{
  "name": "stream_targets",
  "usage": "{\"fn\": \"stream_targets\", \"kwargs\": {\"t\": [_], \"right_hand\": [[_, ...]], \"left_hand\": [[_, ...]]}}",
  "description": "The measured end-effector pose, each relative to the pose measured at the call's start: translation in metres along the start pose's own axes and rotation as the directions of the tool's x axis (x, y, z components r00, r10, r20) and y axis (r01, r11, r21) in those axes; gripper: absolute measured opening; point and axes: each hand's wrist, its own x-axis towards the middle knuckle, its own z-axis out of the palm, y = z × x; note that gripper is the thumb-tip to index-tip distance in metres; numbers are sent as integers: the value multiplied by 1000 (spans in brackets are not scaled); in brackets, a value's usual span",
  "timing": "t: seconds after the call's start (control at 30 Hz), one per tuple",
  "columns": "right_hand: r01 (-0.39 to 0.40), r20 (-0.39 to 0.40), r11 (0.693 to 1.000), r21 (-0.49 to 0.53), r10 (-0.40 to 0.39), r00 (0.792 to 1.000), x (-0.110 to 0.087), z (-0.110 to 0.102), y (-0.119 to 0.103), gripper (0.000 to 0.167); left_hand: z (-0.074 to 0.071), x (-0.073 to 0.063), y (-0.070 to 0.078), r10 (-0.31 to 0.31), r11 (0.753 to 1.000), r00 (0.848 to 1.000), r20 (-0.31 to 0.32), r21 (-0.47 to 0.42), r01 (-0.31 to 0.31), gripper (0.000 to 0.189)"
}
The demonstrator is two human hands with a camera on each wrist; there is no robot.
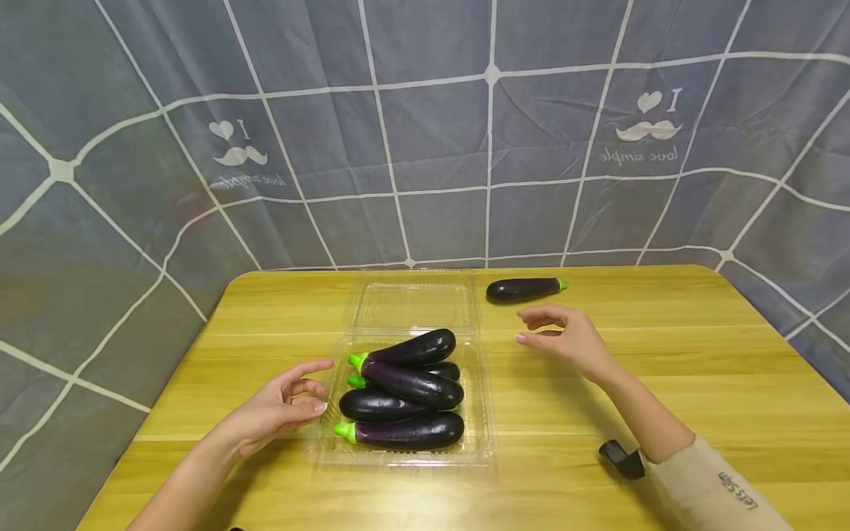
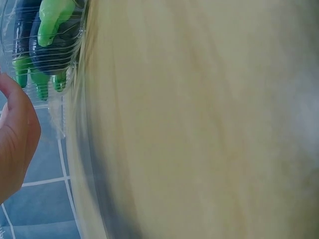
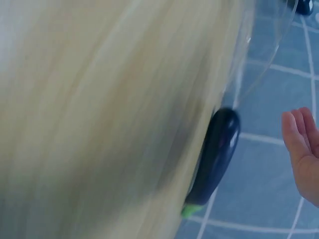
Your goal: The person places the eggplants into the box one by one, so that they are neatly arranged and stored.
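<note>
Broadly, the wooden table (image 1: 664, 354) bears a clear container (image 1: 477, 398), its lid (image 1: 415, 306) laid back behind it. Inside, the heaped eggplants (image 1: 412, 383) lie crossed, so a bump or added weight could roll the top one off, and their bulk could keep the lid from seating. Beyond, to the right, the lone eggplant (image 1: 521, 290) lies on the table; a glancing nudge could roll it away. Near but apart from it, the right hand (image 1: 571, 341) holds nothing, thumb and fingers moderately parted. The left hand (image 1: 282, 405), also empty, curves loosely beside the container's left wall; contact cannot be told.
</note>
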Motion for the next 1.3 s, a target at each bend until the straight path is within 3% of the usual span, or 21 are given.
{"fn": "stream_targets", "kwargs": {"t": [0.5, 1.3], "right_hand": [[-42, -48, 992, -121, 36, 998, 21, -40, 32, 47], [-97, -71, 980, -172, 86, 994, 42, -59, 59, 51]], "left_hand": [[2, 1, 1, 3, 1000, 1000, -16, 1, -3, 64], [0, 3, -4, 6, 1000, 1000, -13, -17, -6, 62]]}}
